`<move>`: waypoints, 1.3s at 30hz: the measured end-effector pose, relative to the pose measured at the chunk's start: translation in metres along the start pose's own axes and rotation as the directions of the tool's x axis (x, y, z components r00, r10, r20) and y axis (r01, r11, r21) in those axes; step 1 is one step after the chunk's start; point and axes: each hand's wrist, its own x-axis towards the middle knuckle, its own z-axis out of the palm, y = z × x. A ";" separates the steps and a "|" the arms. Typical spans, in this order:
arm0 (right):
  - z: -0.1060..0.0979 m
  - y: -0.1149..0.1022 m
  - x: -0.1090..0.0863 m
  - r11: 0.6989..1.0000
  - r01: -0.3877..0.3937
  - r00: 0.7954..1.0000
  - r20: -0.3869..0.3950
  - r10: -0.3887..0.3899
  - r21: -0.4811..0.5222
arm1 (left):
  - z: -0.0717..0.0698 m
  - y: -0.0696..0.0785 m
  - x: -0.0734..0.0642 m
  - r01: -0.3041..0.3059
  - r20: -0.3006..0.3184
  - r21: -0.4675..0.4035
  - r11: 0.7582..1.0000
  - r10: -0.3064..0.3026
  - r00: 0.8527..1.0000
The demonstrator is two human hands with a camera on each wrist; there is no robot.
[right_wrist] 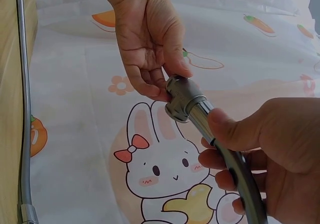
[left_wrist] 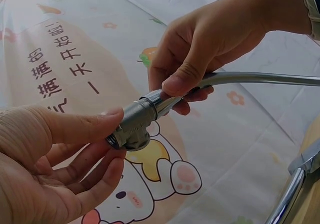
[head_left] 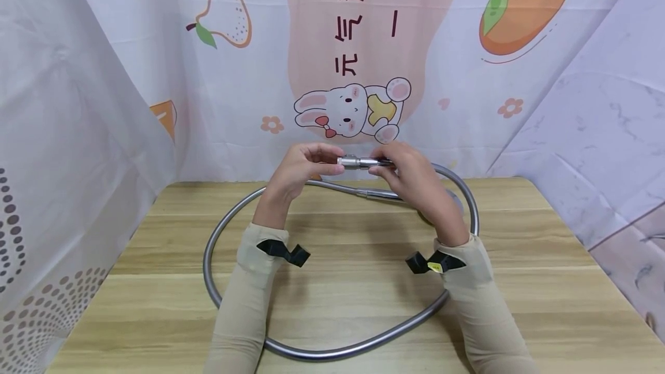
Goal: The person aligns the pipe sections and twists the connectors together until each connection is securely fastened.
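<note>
Above the far side of the table, my left hand (head_left: pixel 297 171) pinches the open end of a silver metal tee fitting (head_left: pixel 350 162) between thumb and fingertips. The fitting's short side branch and threaded opening show in the left wrist view. Its other end meets the shiny end nut (right_wrist: pixel 201 118) of a grey metal shower hose (head_left: pixel 209 253). My right hand (head_left: pixel 414 176) grips that nut and the hose just behind it, thumb on top and fingers curled below. A handheld shower (head_left: pixel 381 194) lies on the table behind my right hand, its head partly hidden by the wrist.
The hose makes a wide loop over the wooden table (head_left: pixel 353 281), passing under both forearms. Black straps with small cameras (head_left: pixel 298 255) sit on both wrists. A white printed curtain (head_left: pixel 234 103) hangs behind the table's far edge.
</note>
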 end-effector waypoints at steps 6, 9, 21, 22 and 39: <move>0.000 0.000 0.000 1.000 -0.009 1.000 0.007 0.010 -0.018 | 0.002 0.001 0.002 0.014 0.000 0.006 1.000 -0.014 1.000; -0.001 0.001 0.001 1.000 -0.021 1.000 0.011 0.021 -0.017 | 0.002 0.001 0.002 0.010 -0.003 0.001 1.000 -0.010 1.000; -0.001 0.001 0.002 0.998 -0.011 1.000 -0.013 0.011 0.054 | 0.002 -0.001 0.002 -0.017 0.001 -0.037 0.999 0.017 1.000; -0.001 0.001 0.002 0.999 -0.003 1.000 -0.016 0.004 0.051 | 0.002 -0.001 0.002 -0.017 0.001 -0.040 0.999 0.017 1.000; -0.003 0.001 0.000 1.000 0.007 1.000 -0.024 -0.006 0.031 | 0.003 -0.002 0.001 -0.008 0.005 -0.031 0.999 0.008 1.000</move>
